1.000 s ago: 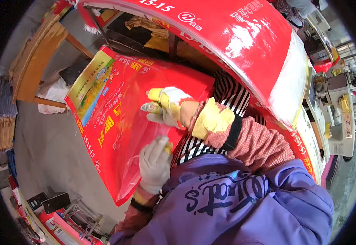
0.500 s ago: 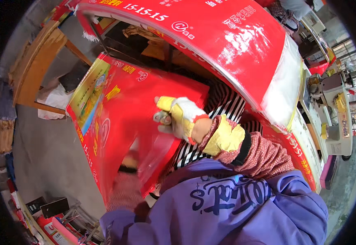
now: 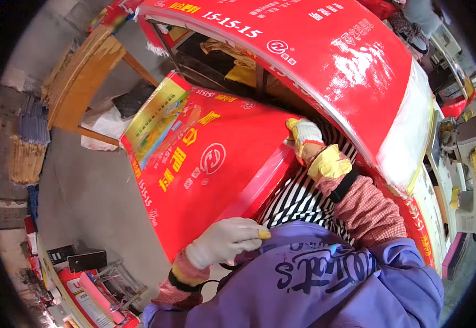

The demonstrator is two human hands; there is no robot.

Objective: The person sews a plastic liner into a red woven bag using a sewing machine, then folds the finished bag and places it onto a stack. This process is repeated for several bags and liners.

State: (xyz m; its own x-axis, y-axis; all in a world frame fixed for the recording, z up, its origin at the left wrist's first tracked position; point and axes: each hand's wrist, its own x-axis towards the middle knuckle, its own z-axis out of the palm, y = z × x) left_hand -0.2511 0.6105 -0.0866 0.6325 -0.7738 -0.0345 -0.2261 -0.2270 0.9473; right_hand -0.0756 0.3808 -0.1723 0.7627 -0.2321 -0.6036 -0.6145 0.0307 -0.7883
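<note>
A red printed woven sack (image 3: 194, 186) lies across my lap and slopes toward the left, with a yellow-green picture panel at its far left end. My right hand (image 3: 305, 134), in a white and yellow glove, is closed on the sack's far right corner. My left hand (image 3: 224, 240), in a white glove with a yellow fingertip, is by the sack's near edge. Its fingers stretch to the right, loosely bent, and nothing shows in them. The left palm is hidden.
A large stack of red sacks (image 3: 325, 71) curves across the far side over a dark frame holding brown cloth. A wooden stool (image 3: 79, 87) stands at the far left. Sewing machines (image 3: 467, 158) are at the right. Red containers and a wire rack (image 3: 120, 287) are at the lower left.
My right hand has moved right to the sack's corner. My left hand, blurred before, has come up and right into clear view. The sack lies flatter, and the whole view has shifted.
</note>
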